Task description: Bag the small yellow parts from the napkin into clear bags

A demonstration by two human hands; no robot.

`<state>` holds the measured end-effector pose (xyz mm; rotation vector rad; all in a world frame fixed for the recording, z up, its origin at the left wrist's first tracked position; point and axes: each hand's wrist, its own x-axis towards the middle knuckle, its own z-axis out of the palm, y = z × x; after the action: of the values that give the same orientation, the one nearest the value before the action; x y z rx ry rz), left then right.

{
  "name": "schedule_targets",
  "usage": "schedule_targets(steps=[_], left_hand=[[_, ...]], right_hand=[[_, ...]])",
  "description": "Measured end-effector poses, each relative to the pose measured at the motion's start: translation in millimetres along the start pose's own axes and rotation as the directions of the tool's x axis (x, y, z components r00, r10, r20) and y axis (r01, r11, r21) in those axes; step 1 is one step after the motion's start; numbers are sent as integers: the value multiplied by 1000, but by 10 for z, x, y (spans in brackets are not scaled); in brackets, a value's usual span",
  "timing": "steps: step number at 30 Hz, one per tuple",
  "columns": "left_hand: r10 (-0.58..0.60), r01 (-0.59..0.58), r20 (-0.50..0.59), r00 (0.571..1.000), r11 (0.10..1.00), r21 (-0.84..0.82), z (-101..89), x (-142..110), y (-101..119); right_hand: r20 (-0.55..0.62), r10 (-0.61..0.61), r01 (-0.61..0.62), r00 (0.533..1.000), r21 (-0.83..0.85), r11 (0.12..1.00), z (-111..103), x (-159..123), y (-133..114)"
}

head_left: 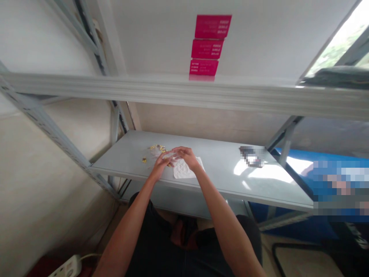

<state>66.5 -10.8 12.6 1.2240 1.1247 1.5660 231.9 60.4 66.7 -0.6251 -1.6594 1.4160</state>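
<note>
Grey steel shelf [213,163]: flat painted top at the person's front, giving a level surface; sunlight falls in pale patches towards its right end.

Left hand [159,166]: raised just above the shelf, fingers curled inward and apparently grasping the clear plastic from the left.

Right hand [188,157]: arched over the white pad, fingers reaching left and apparently grasping the same plastic, so that it stays taut and off the shelf between the hands.

Clear plastic [166,157]: thin, glossy and creased, held between both hands; too blurred to tell bag from sheet.

Gold bits [157,148]: small, irregular, shiny pieces scattered on the shelf, left of and just beyond the hands, within easy reach.

White pad [184,171]: soft-looking, dimpled and lying flat beneath the right hand; cloth or paper, I cannot tell.

Blurred object [251,156]: resting on the shelf's right side, pixelated beyond naming.

Pink cards [212,27]: three rectangles in a column on the white surface above the shelf.

Power strip [67,267]: white plastic, low at the lower left, with its cable trailing away.
</note>
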Motion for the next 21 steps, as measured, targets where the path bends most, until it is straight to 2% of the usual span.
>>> schedule_targets(steps=[6, 10, 14, 18, 21], left_hand=[[25, -27, -90, 996, 999, -25, 3, -25, 34], [26, -30, -95, 995, 999, -43, -7, -1, -19], [47, -50, -107, 993, 998, -26, -16, -11, -55], [73, -74, -73, 995, 997, -17, -6, -41, -27], [100, -106, -90, 991, 992, -66, 10, -40, -4]], right_hand=[[-157, -118, 67, 981, -296, 953, -294, -226, 260], [-215, -135, 54, 967, -346, 937, -423, -361, 474], [-225, -153, 56, 962, -384, 922, -435, -431, 582], [-215, -162, 56, 963, -429, 902, -411, -460, 585], [-228, -163, 53, 960, -423, 905, -406, -469, 569]])
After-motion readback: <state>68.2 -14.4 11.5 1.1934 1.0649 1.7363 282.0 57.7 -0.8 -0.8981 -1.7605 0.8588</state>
